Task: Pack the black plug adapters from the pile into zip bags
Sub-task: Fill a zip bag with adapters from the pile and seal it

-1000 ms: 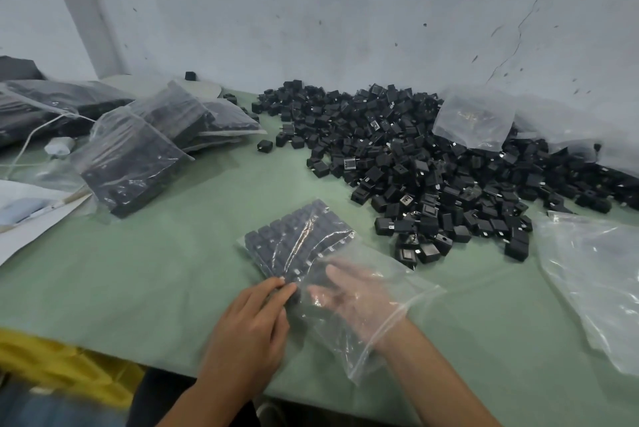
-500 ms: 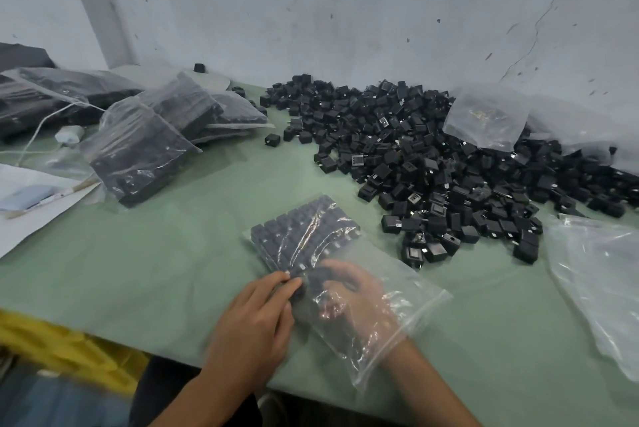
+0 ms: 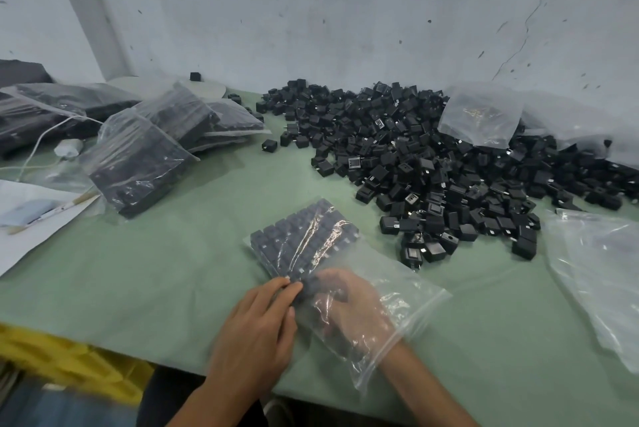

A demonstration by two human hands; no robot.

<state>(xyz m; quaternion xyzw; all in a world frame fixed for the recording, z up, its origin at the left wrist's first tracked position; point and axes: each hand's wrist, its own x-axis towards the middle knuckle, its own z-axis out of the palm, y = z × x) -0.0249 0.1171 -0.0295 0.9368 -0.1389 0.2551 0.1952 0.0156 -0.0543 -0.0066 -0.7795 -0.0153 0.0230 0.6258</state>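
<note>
**A:** What is lying in front of the person?

**B:** A clear, crinkly zip bag (image 3: 408, 291) is lying flat on the table (image 3: 155, 271), which is covered in green cloth. It is just on the person's side of the pile (image 3: 432, 157). Small, boxy, matte black plug adapters (image 3: 301, 236) are sitting in tidy rows in its far half, and the film over them is glinting.

**A:** Which way is it pointing?

**B:** Its long axis is running diagonally, with the closed end away and leftward and the open mouth toward the person and rightward.

**A:** And the hands?

**B:** The right hand (image 3: 349, 309) is reaching in through the mouth, its fingers curling round the nearest adapters. The left hand (image 3: 256, 333) is staying outside, bent fingertips touching the bag's left edge. I cannot tell whether it is pinching.

**A:** Anything else?

**B:** Filled bags (image 3: 138, 157) are leaning together at far left, and a slack empty bag (image 3: 594, 271) is lying at right.
</note>
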